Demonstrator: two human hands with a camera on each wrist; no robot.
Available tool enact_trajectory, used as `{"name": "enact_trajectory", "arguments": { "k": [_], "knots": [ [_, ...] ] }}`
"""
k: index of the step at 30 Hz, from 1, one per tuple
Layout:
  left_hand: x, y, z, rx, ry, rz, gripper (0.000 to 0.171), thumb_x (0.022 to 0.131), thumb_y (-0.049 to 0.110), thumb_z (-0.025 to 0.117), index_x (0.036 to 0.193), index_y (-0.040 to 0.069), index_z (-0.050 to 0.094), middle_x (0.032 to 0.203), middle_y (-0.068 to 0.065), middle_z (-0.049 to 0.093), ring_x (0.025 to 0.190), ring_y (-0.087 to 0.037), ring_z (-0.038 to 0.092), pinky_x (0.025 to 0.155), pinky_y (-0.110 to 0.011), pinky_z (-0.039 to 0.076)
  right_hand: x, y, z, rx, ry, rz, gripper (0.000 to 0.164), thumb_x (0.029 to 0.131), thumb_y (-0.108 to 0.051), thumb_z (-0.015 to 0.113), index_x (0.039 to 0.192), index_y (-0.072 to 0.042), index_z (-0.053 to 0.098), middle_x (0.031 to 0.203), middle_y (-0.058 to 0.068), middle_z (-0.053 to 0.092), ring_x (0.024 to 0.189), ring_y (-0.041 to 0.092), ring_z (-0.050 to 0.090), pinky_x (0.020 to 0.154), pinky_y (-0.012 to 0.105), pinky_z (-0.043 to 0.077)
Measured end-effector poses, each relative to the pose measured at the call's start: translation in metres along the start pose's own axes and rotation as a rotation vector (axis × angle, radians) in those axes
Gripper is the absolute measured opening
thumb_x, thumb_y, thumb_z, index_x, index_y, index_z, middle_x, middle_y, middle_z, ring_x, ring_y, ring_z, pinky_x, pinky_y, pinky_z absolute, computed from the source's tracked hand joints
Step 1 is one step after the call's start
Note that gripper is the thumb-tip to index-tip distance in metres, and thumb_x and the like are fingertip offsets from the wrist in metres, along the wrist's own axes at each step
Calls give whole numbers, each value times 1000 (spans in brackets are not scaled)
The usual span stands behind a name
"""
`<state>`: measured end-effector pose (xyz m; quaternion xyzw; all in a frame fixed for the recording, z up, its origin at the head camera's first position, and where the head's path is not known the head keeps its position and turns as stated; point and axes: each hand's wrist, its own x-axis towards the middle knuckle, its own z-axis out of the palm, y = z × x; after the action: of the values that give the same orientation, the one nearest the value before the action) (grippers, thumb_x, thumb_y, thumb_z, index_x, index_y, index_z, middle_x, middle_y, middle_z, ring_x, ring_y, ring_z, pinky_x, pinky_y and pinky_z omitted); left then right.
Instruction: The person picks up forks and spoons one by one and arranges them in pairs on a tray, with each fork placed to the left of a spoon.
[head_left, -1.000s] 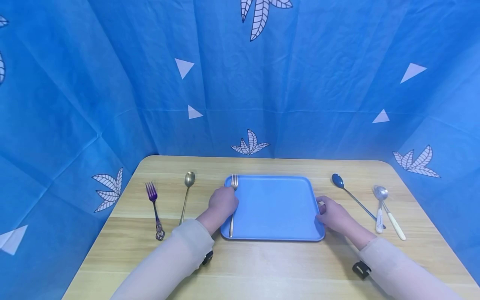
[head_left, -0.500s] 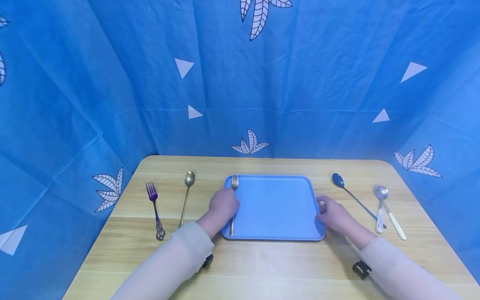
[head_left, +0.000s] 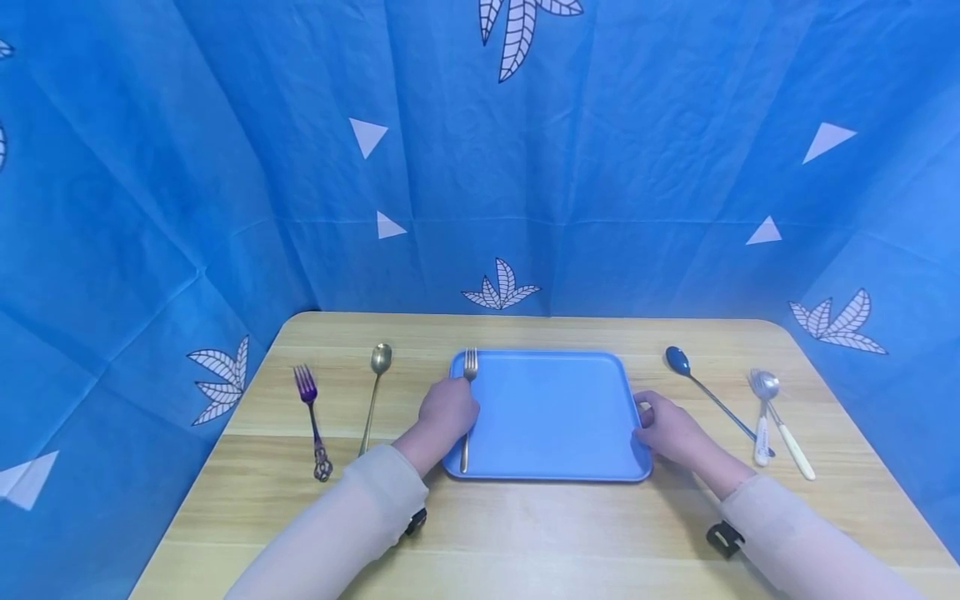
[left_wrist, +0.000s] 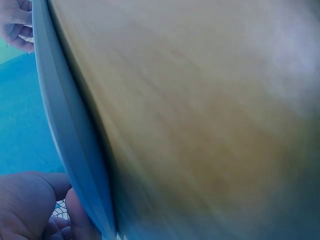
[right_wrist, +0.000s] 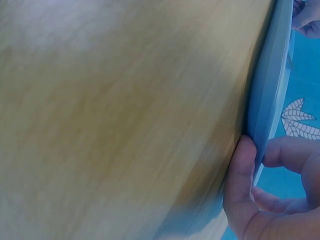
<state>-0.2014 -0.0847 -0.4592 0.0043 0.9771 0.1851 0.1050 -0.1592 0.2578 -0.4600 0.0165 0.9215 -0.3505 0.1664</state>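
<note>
A blue rectangular tray (head_left: 555, 417) lies on the wooden table. Along its left side is a metal fork (head_left: 471, 367), tines pointing away. My left hand (head_left: 448, 412) holds the fork around the middle of its handle, its curled fingers covering that part. In the left wrist view this hand (left_wrist: 30, 207) is right by the tray's rim (left_wrist: 75, 135). At the tray's right edge, my right hand (head_left: 667, 427) pinches the rim. The right wrist view shows its thumb against the tray's outer wall (right_wrist: 265, 95) and the fingers over the rim.
Left of the tray lie a purple fork (head_left: 306, 387) and a long-handled gold spoon (head_left: 381, 360). To its right are a dark blue long spoon (head_left: 678, 362), a white-handled fork (head_left: 762, 442) and a spoon with a cream handle (head_left: 797, 454). A blue patterned curtain (head_left: 555, 167) stands behind the table (head_left: 540, 533).
The left hand and the fork have shifted very slightly within the tray's left side. The right hand keeps its pinch on the rim, and the tray stays in place.
</note>
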Motion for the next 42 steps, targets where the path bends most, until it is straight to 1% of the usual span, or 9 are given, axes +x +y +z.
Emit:
{"name": "enact_trajectory", "arguments": {
  "k": [4,10,16,21,25,31,34,38,42],
  "knots": [
    [-1,0,0,4,0,1,19,95,13,56,84,1,64,63,-7,55,51,-18,55,44,-29,46,0,0,0,-2,-8,6,65,87,2,65,143,12,35,106,24,63,83,26,65,66,36,57],
    [0,-1,0,3,2,12,18,96,14,55,86,1,64,64,-7,54,52,-17,55,44,-29,45,0,0,-1,-12,-4,5,65,87,2,65,143,12,35,105,23,64,84,26,65,67,36,57],
    [-3,-1,0,-2,-2,14,22,96,15,55,77,4,60,63,-6,54,51,-17,55,43,-28,45,0,0,-2,-13,-7,5,64,87,1,65,143,12,35,105,23,64,86,27,65,68,37,58],
    [-6,0,-1,11,11,25,20,96,16,55,88,1,63,64,-7,54,52,-17,54,43,-28,45,1,1,-2,-25,3,-7,64,86,1,66,142,12,36,103,22,64,83,26,65,67,36,57],
    [-9,-2,-5,30,11,19,22,97,19,55,99,0,65,66,-7,55,53,-17,54,44,-29,45,0,0,-1,-21,3,-2,65,87,0,66,142,12,36,103,22,64,83,26,65,67,36,57],
    [-13,-7,-11,59,9,15,23,97,23,57,104,2,65,68,-6,56,56,-18,54,45,-30,44,-1,-3,-2,-20,5,4,64,87,1,66,142,12,36,104,22,64,83,26,65,67,36,57],
    [-14,-10,-12,85,29,8,28,97,23,57,111,1,65,71,-7,57,57,-20,55,45,-31,45,-1,-3,-2,-14,3,4,64,87,1,66,142,12,35,104,23,64,82,25,65,67,36,57],
    [-15,-14,-14,136,60,2,38,96,26,56,125,0,61,81,-11,63,63,-23,58,47,-33,46,-2,-3,-2,-13,-2,9,64,87,1,66,142,12,35,104,23,63,82,26,65,67,36,57],
    [-16,-17,-17,176,77,19,40,97,27,56,126,0,60,87,-13,64,65,-24,59,48,-34,47,-1,-2,-1,-15,-2,9,64,87,1,66,143,12,35,104,23,64,82,25,65,67,36,57]
  ]
}}
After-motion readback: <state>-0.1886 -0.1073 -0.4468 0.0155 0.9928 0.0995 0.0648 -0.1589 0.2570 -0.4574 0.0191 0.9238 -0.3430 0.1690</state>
